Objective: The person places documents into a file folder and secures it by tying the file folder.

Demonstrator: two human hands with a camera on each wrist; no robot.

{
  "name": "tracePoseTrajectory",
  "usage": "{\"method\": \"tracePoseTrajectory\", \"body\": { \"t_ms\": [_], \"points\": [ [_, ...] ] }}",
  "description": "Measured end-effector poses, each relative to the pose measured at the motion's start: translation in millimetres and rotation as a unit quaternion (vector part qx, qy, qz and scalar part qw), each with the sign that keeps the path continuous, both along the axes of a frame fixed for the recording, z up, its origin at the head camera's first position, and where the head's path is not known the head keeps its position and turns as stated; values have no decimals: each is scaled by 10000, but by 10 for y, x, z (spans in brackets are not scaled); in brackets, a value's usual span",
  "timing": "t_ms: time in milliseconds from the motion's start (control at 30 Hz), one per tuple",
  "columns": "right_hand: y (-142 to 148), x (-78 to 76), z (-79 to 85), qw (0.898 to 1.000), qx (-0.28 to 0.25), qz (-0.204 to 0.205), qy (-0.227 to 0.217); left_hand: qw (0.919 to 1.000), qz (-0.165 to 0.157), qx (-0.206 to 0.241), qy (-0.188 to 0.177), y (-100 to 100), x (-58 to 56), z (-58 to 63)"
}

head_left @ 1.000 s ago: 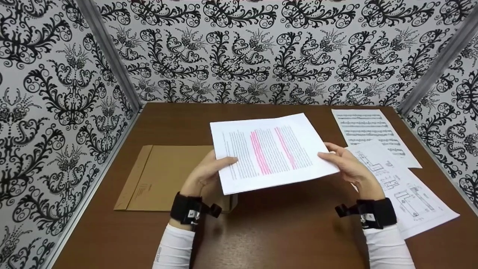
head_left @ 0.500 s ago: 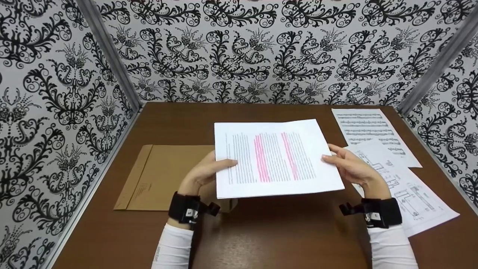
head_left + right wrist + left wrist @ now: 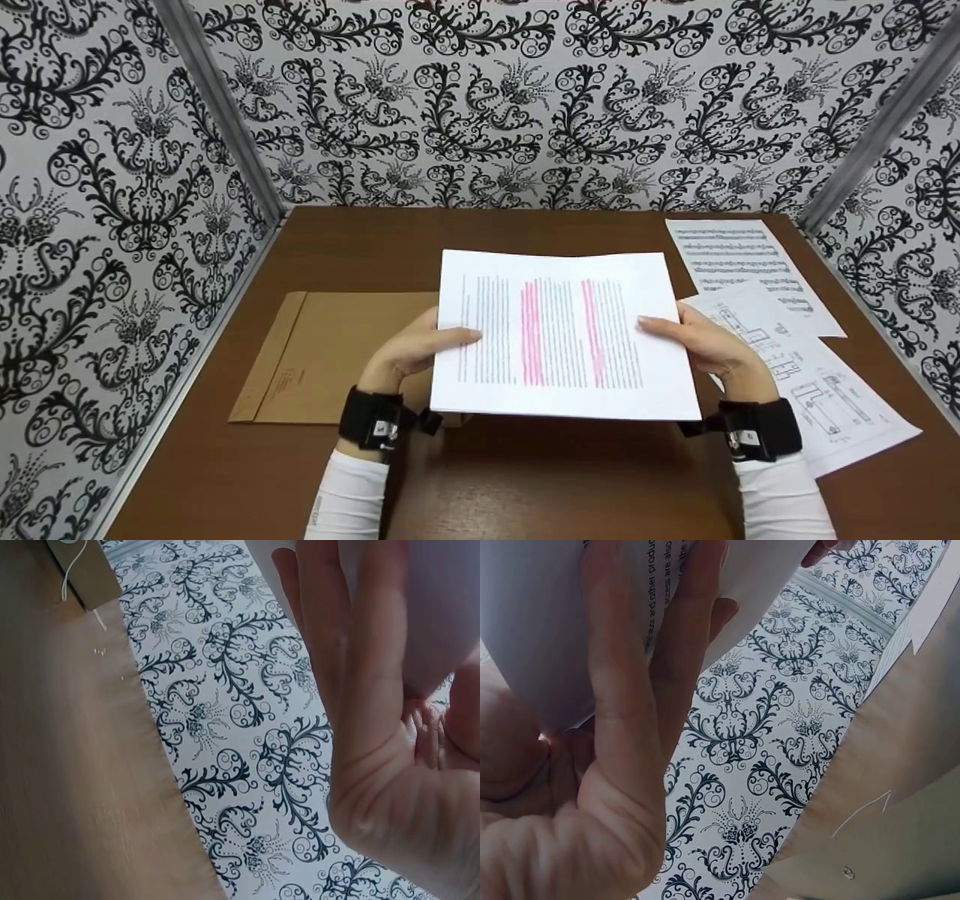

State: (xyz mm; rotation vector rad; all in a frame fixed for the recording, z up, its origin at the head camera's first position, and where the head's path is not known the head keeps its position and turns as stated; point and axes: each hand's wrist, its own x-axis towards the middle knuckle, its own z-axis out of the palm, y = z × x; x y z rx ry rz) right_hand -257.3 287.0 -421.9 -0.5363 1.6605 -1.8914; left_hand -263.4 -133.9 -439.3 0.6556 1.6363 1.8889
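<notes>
Sheets of printed paper (image 3: 559, 337) with pink highlighted lines are held above the table, and their text runs away from me in the head view. My left hand (image 3: 409, 351) grips the left edge, thumb on top and fingers underneath. On the opposite edge, my right hand (image 3: 716, 351) pinches the paper the same way. Seen from below in the left wrist view, print also shows on the underside of the paper (image 3: 536, 630), with the fingers (image 3: 619, 652) spread along it. The right wrist view shows the fingers (image 3: 375, 652) beneath the paper (image 3: 442, 600).
A brown envelope (image 3: 337, 345) lies at the left, partly covered by the left hand and the held paper. On the right, a sheet of technical drawings (image 3: 840, 412) overlaps a sheet of music (image 3: 739, 251). Patterned walls (image 3: 495, 97) enclose the brown table (image 3: 525, 480).
The held paper has turned from a slant to nearly square with the table, and has come slightly lower and to the right. Both hands keep their grip, the right thumb a little lower.
</notes>
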Motion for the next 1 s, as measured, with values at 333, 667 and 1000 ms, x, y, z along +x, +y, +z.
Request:
{"method": "tracePoseTrajectory", "body": {
  "t_ms": [333,667,1000],
  "points": [
    [-25,-19,-82,9999,78,-77,94,10000,-15,-11,-16,-10,7,-2],
    [-32,-72,-119,9994,226,-174,203,9999,101,108,-80,-60,6,33],
    [-10,-108,-167,9982,412,-355,263,9964,781,-166,-295,-196,-1,74]
  ]
}}
